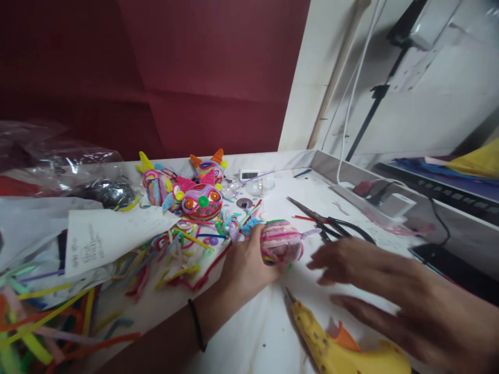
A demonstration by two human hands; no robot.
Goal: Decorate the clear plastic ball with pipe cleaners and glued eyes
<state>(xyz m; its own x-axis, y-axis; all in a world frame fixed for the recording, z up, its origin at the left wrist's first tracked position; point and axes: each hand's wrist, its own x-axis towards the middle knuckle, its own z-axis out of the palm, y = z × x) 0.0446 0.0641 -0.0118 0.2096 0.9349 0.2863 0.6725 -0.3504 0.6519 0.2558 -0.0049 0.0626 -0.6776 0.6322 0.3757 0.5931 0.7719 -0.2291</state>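
Blurred right hand, cropped glue gun

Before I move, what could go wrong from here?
1. The metal nozzle of the yellow glue gun points up near the left grip and the pink-striped ball it holds; if hot, which I can't tell, it could burn either.
2. The right grip, open and blurred, is between the glue gun and the black-handled scissors in this view; it might knock one.
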